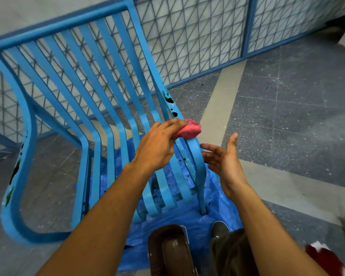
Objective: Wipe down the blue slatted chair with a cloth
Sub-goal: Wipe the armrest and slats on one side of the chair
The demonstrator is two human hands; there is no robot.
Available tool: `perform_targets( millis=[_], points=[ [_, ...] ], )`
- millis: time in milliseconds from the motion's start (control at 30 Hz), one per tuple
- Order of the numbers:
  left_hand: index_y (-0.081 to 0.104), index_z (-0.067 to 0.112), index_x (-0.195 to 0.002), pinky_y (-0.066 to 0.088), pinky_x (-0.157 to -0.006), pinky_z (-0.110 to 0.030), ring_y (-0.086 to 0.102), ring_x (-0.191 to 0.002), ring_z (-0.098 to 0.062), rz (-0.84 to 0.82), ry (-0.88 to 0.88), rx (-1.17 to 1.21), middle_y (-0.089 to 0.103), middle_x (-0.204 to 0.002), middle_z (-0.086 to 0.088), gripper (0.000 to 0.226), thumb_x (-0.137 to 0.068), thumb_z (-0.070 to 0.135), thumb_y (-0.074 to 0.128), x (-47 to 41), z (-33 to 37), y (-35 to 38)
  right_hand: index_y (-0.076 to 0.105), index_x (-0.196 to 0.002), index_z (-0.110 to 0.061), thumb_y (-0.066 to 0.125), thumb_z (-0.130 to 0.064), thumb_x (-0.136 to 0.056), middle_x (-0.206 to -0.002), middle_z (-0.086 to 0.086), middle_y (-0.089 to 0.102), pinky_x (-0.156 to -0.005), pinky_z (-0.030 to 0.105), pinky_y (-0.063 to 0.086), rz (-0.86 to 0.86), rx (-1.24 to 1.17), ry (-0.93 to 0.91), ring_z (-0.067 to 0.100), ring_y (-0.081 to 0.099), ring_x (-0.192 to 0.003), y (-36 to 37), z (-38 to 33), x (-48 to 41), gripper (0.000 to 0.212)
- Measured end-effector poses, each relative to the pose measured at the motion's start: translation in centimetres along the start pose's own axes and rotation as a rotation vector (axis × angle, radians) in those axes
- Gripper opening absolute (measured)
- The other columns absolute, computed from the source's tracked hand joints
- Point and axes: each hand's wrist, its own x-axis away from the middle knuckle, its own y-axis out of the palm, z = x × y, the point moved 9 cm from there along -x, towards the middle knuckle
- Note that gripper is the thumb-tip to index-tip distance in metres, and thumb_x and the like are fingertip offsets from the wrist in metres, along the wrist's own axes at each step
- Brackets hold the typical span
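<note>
The blue slatted chair [92, 108] fills the left and middle of the head view, its backrest leaning toward a mesh fence. Dark green and black stains dot its right side rail [170, 102] and its left rail. My left hand [157, 144] presses a pink cloth [188, 130] onto the right rail at the bend between back and seat. My right hand [225, 160] hovers just right of that rail, palm turned toward the chair, fingers spread, holding nothing.
A blue plastic sheet [189, 218] lies under the chair's front. A blue-framed mesh fence [197, 40] runs behind. My shoes [220, 229] and a brown object [169, 250] sit at the bottom. A red and white thing [325, 257] lies at the lower right on the speckled floor.
</note>
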Motion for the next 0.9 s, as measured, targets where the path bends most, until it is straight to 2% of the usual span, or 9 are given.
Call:
perform_targets(
  millis=[100,167,300,367,467,600,767,900],
  points=[
    [0.051,0.042,-0.141,0.048,-0.086,-0.037,0.049,-0.104,-0.017,0.028,-0.005,-0.044,0.053,-0.145,0.02,0.059,-0.096,0.004,0.053,2.1,-1.5,-0.9,0.077,-0.104,-0.018,0.007,-0.086,-0.083,-0.091,0.006,0.078,-0.112,0.049,0.037,-0.008,0.011,-0.003,0.024,0.07,-0.1,0.2,0.0,0.1,0.1],
    [0.056,0.04,-0.138,0.045,-0.085,-0.034,0.044,-0.1,-0.014,0.021,-0.023,-0.063,0.055,-0.143,0.019,0.058,-0.094,0.001,0.054,3.5,-3.1,-1.2,0.077,-0.105,-0.019,0.007,-0.086,-0.083,-0.091,0.005,0.079,-0.111,0.049,0.037,-0.017,0.025,-0.002,0.023,0.07,-0.099,0.6,0.0,0.2,0.099],
    [0.058,0.035,-0.136,0.043,-0.097,-0.038,0.051,-0.11,-0.022,0.052,-0.154,0.036,0.057,-0.142,0.013,0.053,-0.097,0.0,0.052,6.2,-6.1,-1.5,0.075,-0.107,-0.023,0.009,-0.088,-0.081,-0.095,0.001,0.079,-0.107,0.046,0.042,-0.043,0.038,-0.014,0.02,0.07,-0.102,1.5,0.0,0.6,0.096],
    [0.057,0.035,-0.139,0.041,-0.104,-0.037,0.051,-0.118,-0.022,0.127,-0.218,0.111,0.056,-0.143,0.011,0.048,-0.1,0.006,0.053,6.6,-6.4,-1.9,0.075,-0.106,-0.025,0.009,-0.087,-0.082,-0.095,-0.001,0.079,-0.097,0.041,0.046,-0.045,0.033,-0.035,0.015,0.072,-0.095,1.8,-0.2,0.7,0.093],
    [0.054,0.035,-0.142,0.041,-0.109,-0.038,0.047,-0.126,-0.019,0.225,-0.256,0.226,0.053,-0.145,0.01,0.049,-0.1,0.011,0.055,5.6,-4.9,-2.3,0.077,-0.101,-0.031,0.009,-0.086,-0.083,-0.088,-0.002,0.079,-0.085,0.035,0.045,-0.043,0.022,-0.076,0.008,0.074,-0.083,2.1,-0.8,0.7,0.089],
    [0.049,0.041,-0.145,0.042,-0.108,-0.033,0.048,-0.127,-0.016,0.272,-0.152,0.255,0.047,-0.149,0.016,0.056,-0.098,0.01,0.056,3.0,-0.2,-2.0,0.077,-0.105,-0.032,0.01,-0.088,-0.082,-0.098,0.002,0.079,-0.091,0.037,0.045,-0.062,-0.004,-0.086,0.013,0.073,-0.093,2.5,-1.0,0.7,0.091],
    [0.049,0.041,-0.144,0.045,-0.104,-0.034,0.052,-0.119,-0.017,0.178,0.036,0.144,0.042,-0.153,0.02,0.068,-0.09,0.0,0.053,2.0,3.4,0.3,0.073,-0.117,-0.028,0.006,-0.086,-0.082,-0.106,0.004,0.078,-0.095,0.036,0.045,-0.093,-0.031,-0.058,0.019,0.07,-0.105,2.5,-0.6,0.6,0.095],
    [0.047,0.045,-0.143,0.046,-0.098,-0.029,0.051,-0.109,-0.016,0.193,-0.006,0.088,0.041,-0.154,0.023,0.07,-0.09,0.0,0.056,3.8,1.5,0.7,0.074,-0.116,-0.028,0.01,-0.087,-0.081,-0.104,0.002,0.077,-0.094,0.035,0.044,-0.069,-0.052,-0.065,0.019,0.068,-0.106,2.3,-0.5,0.9,0.093]
  ],
)
